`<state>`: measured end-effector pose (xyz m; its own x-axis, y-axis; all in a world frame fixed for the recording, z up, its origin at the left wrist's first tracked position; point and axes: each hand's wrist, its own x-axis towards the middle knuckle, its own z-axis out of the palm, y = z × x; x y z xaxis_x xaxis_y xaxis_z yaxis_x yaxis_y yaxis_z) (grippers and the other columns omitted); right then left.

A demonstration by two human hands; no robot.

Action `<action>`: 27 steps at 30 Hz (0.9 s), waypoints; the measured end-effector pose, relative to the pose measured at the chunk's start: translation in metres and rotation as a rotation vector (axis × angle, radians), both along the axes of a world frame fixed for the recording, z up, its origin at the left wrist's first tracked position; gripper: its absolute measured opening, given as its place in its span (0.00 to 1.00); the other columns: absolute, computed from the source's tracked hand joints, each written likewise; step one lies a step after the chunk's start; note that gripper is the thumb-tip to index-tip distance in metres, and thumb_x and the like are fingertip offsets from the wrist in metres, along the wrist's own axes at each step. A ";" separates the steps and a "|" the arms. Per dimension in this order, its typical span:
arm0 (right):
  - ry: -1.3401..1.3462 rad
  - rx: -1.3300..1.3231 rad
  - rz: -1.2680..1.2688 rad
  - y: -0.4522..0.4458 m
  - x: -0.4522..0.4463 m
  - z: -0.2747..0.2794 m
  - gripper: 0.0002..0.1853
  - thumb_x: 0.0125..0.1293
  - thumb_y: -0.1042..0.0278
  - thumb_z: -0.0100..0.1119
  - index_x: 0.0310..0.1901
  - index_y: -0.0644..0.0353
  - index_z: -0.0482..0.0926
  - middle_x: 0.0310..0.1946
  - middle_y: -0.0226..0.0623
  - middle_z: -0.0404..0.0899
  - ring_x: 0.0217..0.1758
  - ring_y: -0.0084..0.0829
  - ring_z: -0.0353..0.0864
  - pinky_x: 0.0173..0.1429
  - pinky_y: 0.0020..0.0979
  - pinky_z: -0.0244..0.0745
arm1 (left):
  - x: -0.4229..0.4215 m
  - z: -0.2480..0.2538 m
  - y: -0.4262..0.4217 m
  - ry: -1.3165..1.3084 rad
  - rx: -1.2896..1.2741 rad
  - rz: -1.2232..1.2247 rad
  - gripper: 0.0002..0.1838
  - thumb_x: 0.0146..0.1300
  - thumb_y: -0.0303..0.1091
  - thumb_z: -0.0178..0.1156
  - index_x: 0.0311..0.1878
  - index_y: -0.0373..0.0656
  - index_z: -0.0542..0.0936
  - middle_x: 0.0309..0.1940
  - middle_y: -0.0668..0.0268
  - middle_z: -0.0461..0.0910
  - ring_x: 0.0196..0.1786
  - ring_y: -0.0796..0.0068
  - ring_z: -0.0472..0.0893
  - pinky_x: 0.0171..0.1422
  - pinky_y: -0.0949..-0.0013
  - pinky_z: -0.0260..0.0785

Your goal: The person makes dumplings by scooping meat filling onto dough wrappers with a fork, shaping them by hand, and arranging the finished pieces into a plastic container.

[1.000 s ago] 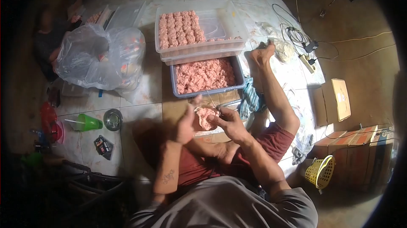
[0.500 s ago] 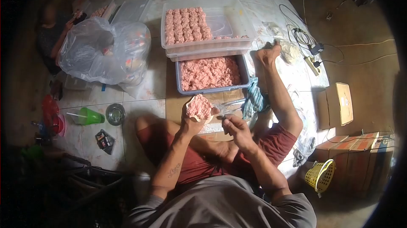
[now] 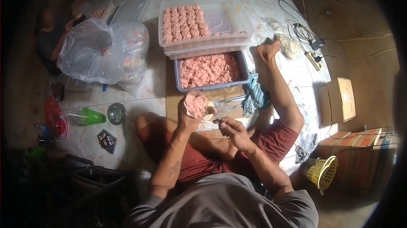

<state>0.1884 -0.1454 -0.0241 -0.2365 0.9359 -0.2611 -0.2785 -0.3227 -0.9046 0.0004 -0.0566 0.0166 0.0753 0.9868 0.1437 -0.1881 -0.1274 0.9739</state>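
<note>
My left hand (image 3: 190,115) is cupped around a pale round dough wrapper with pink minced meat (image 3: 196,105) pressed on top. Close to its right side, my right hand (image 3: 237,132) grips the dark handle of a thin metal utensil (image 3: 219,119); its blade is blurred, so its exact kind is unclear. Beyond both hands is a blue-grey tub (image 3: 212,87) of loose minced meat. Behind that tub, stacked clear plastic boxes (image 3: 207,41) hold rows of meat-topped pieces on the left side. Shiny metal utensils (image 3: 231,101) lie on cardboard just right of the wrapper.
A blue striped cloth (image 3: 255,96) lies by my right leg. At left are a large plastic bag (image 3: 91,54), a green cup (image 3: 91,117) and a glass ashtray (image 3: 116,113). Cables (image 3: 299,29), cartons (image 3: 352,143) and a yellow basket (image 3: 323,173) are at right. Another person (image 3: 53,33) sits far left.
My left hand has tilted the meat-topped wrapper and shifted it slightly left. My right hand has turned the utensil, whose blade now points up near the wrapper's edge.
</note>
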 end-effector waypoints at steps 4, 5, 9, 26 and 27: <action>-0.462 0.312 -0.106 0.007 -0.017 0.009 0.10 0.76 0.77 0.53 0.54 0.66 0.81 0.38 0.37 0.74 0.39 0.35 0.74 0.47 0.35 0.73 | 0.007 -0.012 -0.004 0.610 0.158 -0.032 0.24 0.49 0.37 0.84 0.41 0.39 0.79 0.30 0.65 0.81 0.34 0.68 0.81 0.43 0.66 0.76; -0.746 0.484 -0.099 0.014 -0.012 0.018 0.10 0.74 0.80 0.53 0.53 0.67 0.80 0.40 0.44 0.76 0.42 0.43 0.77 0.50 0.38 0.74 | 0.007 -0.005 -0.003 0.609 0.157 -0.029 0.24 0.49 0.37 0.84 0.41 0.39 0.79 0.30 0.65 0.81 0.34 0.68 0.81 0.43 0.66 0.76; -0.623 0.499 -0.188 0.014 0.018 0.014 0.13 0.76 0.77 0.51 0.56 0.65 0.82 0.36 0.37 0.75 0.36 0.34 0.74 0.44 0.33 0.71 | -0.016 0.002 0.000 0.456 0.140 0.009 0.27 0.45 0.36 0.86 0.40 0.40 0.77 0.30 0.67 0.80 0.34 0.73 0.78 0.43 0.67 0.74; -0.554 0.191 -0.142 -0.015 0.025 0.027 0.12 0.77 0.78 0.54 0.57 0.67 0.82 0.40 0.34 0.78 0.39 0.27 0.75 0.47 0.30 0.71 | -0.006 0.007 -0.005 0.328 0.036 0.065 0.28 0.45 0.40 0.87 0.42 0.40 0.79 0.33 0.68 0.82 0.37 0.78 0.78 0.45 0.70 0.76; -0.396 0.039 -0.105 -0.016 0.028 0.031 0.12 0.78 0.76 0.54 0.57 0.67 0.82 0.38 0.29 0.76 0.39 0.22 0.72 0.46 0.27 0.69 | -0.014 0.017 -0.003 0.378 -0.002 -0.081 0.29 0.45 0.40 0.87 0.43 0.41 0.79 0.35 0.68 0.81 0.39 0.78 0.78 0.47 0.70 0.75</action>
<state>0.2163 -0.1617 0.0066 -0.0274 0.9606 -0.2766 0.0640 -0.2744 -0.9595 -0.0140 -0.0595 0.0340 0.2008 0.9756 0.0890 0.1752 -0.1252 0.9765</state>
